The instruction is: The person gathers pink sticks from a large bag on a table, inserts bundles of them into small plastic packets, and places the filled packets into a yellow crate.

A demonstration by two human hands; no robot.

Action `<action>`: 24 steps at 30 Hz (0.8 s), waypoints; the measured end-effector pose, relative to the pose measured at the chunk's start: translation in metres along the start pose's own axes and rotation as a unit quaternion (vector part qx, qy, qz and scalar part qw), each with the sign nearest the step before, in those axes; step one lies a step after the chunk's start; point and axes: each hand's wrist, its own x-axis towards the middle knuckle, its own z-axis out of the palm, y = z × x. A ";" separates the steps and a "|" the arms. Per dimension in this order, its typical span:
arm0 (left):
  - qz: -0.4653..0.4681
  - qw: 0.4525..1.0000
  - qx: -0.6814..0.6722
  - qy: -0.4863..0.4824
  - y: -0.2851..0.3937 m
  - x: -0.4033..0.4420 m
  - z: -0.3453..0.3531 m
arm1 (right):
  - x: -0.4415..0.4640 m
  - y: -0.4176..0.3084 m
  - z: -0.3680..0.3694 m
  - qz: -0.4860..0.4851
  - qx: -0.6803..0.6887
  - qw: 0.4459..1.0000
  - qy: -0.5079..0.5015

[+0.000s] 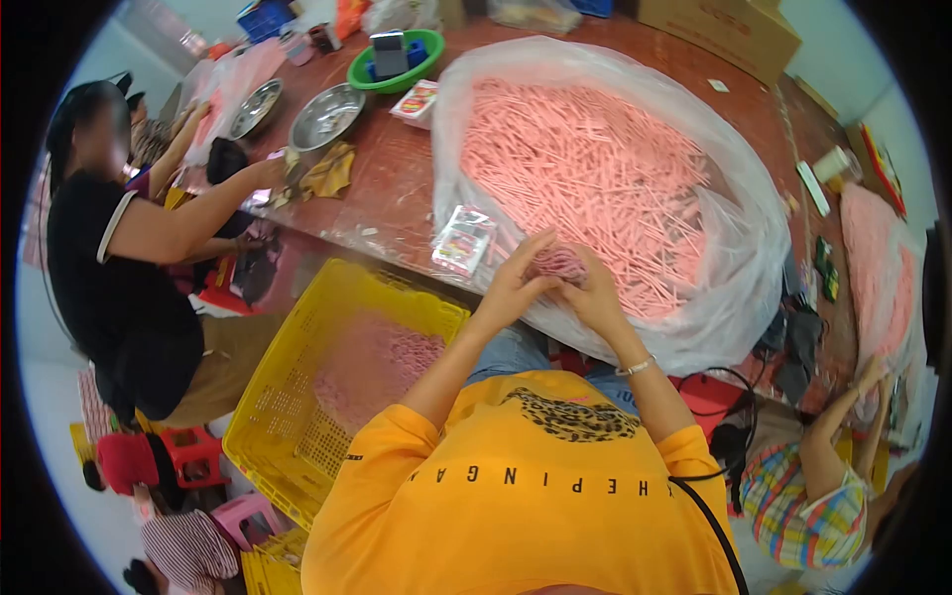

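My left hand [518, 283] and my right hand [593, 290] close together around a bundle of thin pink sticks [560, 263], whose ends face upward between my fingers. Just beyond them, a large heap of loose pink sticks [585, 159] lies in an opened clear plastic bag [759, 233] on the red table. Beside my left hand sits a small printed packet [463, 239], its print too blurred to read. Below and left of my forearm stands a yellow plastic crate [260, 397] with many pink sticks in it, partly blurred.
A green basin [433, 65], metal bowls [327, 117] and a cardboard box [724, 35] stand on the red table [382, 188]. A co-worker in black [129, 288] works at the left; another in a plaid shirt [803, 501] sits at the right. A black cable [709, 526] hangs by my right side.
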 end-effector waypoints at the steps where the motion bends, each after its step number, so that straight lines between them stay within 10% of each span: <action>1: 0.041 0.996 0.085 0.004 0.012 0.004 -0.005 | 0.007 -0.006 -0.006 0.028 0.034 0.999 -0.028; 9: 0.094 0.954 0.192 -0.211 0.092 0.046 -0.037 | 0.019 -0.033 -0.020 0.100 0.111 0.988 -0.030; 24: 0.174 0.917 0.300 -0.199 0.097 0.050 -0.025 | 0.009 -0.022 -0.024 0.072 0.016 0.997 0.004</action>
